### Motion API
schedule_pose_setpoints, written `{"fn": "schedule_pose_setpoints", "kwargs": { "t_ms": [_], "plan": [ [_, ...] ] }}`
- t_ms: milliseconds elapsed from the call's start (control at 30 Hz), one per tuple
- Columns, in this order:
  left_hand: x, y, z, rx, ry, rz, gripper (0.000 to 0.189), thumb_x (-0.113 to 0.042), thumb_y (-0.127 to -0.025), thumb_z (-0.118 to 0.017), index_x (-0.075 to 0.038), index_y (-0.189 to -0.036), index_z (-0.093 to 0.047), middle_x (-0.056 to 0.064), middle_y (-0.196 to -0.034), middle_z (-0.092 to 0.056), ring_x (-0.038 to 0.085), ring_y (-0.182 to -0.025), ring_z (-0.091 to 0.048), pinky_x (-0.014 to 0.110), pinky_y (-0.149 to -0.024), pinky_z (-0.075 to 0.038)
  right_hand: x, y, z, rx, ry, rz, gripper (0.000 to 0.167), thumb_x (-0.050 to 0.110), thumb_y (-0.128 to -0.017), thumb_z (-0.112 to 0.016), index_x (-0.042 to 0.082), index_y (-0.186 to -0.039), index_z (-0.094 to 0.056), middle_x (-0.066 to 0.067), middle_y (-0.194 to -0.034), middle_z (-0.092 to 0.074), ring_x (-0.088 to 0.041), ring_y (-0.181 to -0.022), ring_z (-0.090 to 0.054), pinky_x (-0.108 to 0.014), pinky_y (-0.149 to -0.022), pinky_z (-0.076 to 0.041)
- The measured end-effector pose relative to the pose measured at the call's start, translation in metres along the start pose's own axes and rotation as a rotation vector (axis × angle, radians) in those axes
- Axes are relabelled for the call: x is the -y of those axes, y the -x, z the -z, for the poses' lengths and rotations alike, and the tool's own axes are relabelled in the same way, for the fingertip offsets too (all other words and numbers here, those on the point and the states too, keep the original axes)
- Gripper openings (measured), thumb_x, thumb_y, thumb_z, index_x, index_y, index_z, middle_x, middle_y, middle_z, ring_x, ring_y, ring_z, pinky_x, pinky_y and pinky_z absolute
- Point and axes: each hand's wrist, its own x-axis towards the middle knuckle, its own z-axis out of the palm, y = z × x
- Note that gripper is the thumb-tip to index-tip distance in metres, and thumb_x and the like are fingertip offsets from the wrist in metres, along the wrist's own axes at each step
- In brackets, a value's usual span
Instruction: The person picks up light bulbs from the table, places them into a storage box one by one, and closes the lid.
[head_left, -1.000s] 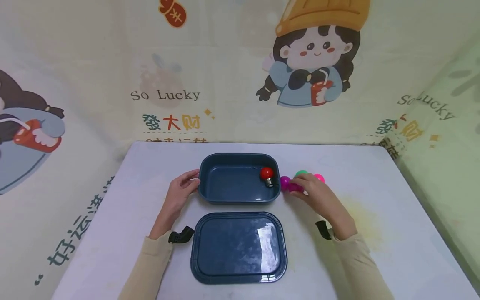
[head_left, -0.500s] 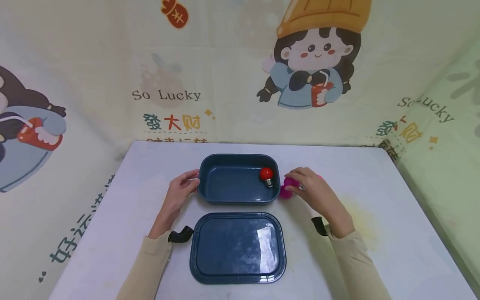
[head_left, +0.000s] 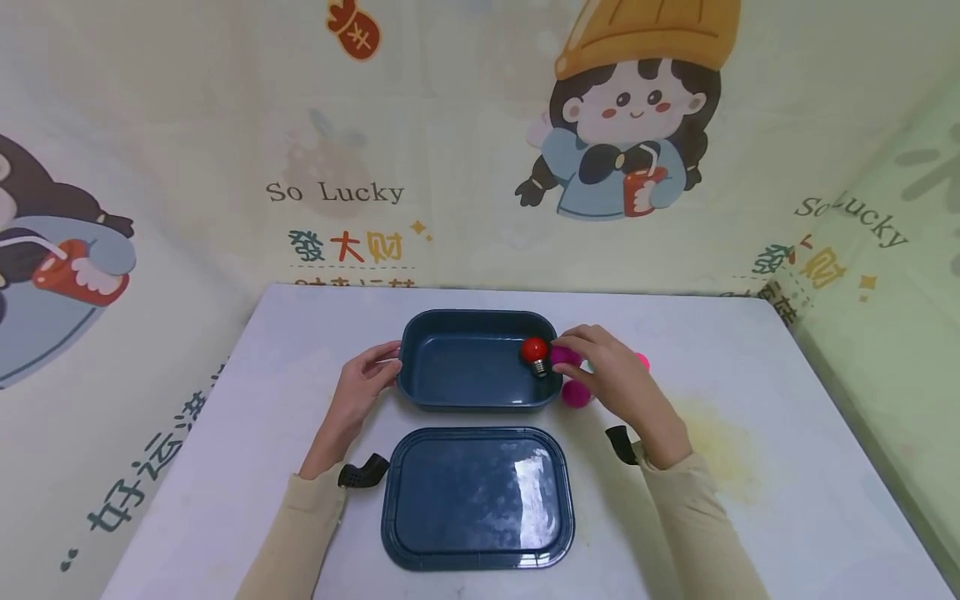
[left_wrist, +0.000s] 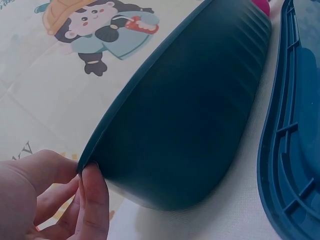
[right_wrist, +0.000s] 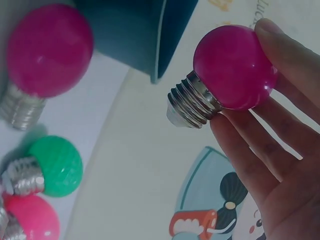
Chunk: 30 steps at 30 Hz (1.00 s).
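My right hand (head_left: 615, 379) holds a purple light bulb (right_wrist: 234, 67) by its round globe, raised beside the right end of a dark blue rectangular box (head_left: 457, 371). Thumb and fingers grip the globe, and the metal screw base sticks out free in the right wrist view. At the box's left end, my left hand (head_left: 362, 387) pinches the rim between thumb and finger. Inside the box, near its right wall, lies a red bulb (head_left: 533, 350). A second purple bulb (head_left: 576, 394) lies on the table just outside that wall.
A green bulb (right_wrist: 56, 166) and a pink bulb (right_wrist: 32, 217) lie on the table, mostly hidden behind my right hand in the head view. The flat dark blue lid (head_left: 476, 500) rests in front of the box. Printed cloth (head_left: 465, 167) hangs behind the table.
My right hand has lifted the purple bulb from among the others and carried it left to the box's right rim. The left hand keeps its place.
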Motion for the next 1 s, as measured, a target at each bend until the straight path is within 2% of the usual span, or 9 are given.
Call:
{"fn": "schedule_pose_setpoints", "kwargs": {
  "t_ms": [333, 533, 733, 1000],
  "plan": [
    [-0.001, 0.002, 0.002, -0.002, -0.011, 0.005, 0.046, -0.022, -0.1, -0.06, -0.005, -0.142, -0.052, 0.019, -0.137, -0.055, 0.003, -0.103, -0.063, 0.018, -0.083, -0.053, 0.014, -0.013, -0.01, 0.009, -0.003, 0.028, 0.044, 0.025, -0.079, -0.085, 0.008, -0.117, -0.071, -0.01, -0.113, -0.067, -0.024, -0.105, -0.062, -0.038, -0.084, -0.059],
    [-0.002, 0.002, 0.002, -0.003, -0.012, 0.009, 0.046, -0.023, -0.1, -0.061, -0.007, -0.142, -0.053, 0.019, -0.137, -0.055, 0.005, -0.104, -0.063, 0.018, -0.083, -0.053, 0.016, -0.02, -0.022, 0.003, -0.016, 0.076, 0.043, 0.021, -0.078, -0.086, 0.007, -0.116, -0.072, -0.01, -0.111, -0.068, -0.024, -0.104, -0.063, -0.036, -0.084, -0.059],
    [0.0, 0.002, 0.002, -0.004, 0.001, 0.004, 0.045, -0.021, -0.1, -0.06, -0.005, -0.142, -0.052, 0.02, -0.137, -0.055, 0.008, -0.106, -0.063, 0.017, -0.083, -0.053, 0.019, -0.024, -0.034, 0.043, -0.008, 0.09, 0.04, 0.02, -0.08, -0.084, 0.006, -0.115, -0.071, -0.01, -0.115, -0.067, -0.025, -0.105, -0.063, -0.035, -0.084, -0.058],
    [-0.001, 0.001, 0.0, -0.009, -0.004, 0.014, 0.046, -0.023, -0.099, -0.062, -0.007, -0.142, -0.053, 0.018, -0.137, -0.056, 0.019, -0.114, -0.062, 0.018, -0.083, -0.053, 0.024, -0.029, -0.044, 0.072, 0.005, 0.114, 0.039, 0.018, -0.079, -0.085, 0.006, -0.113, -0.072, -0.01, -0.113, -0.069, -0.024, -0.105, -0.063, -0.036, -0.087, -0.058]
  ]
}}
